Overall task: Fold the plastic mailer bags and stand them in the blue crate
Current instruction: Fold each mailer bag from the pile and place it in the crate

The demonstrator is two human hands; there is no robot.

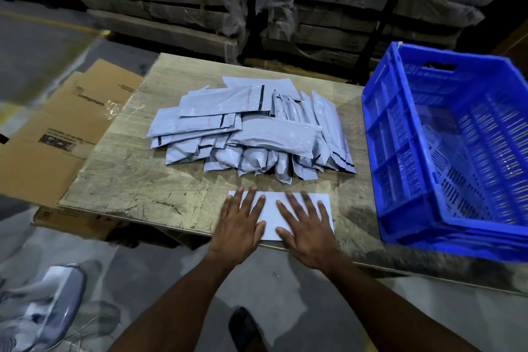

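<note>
One grey mailer bag point(271, 210) lies flat at the table's near edge. My left hand point(240, 223) presses palm-down on its left part, fingers spread. My right hand point(305, 228) lies palm-down on its right part, fingers spread too. Neither hand grips anything. Behind the flat bag sits a loose pile of grey mailer bags point(251, 128), several with black seal strips. The blue crate point(405, 151) stands on the table's right side, tilted in this view, and no bags show inside it.
The worn wooden table point(128, 180) carries everything. Flattened cardboard boxes point(57, 128) lie to its left. Wrapped stacks of cartons point(328, 8) fill the back. A grey object point(51, 294) lies on the floor at lower left, and a dark shoe point(245, 328) shows below.
</note>
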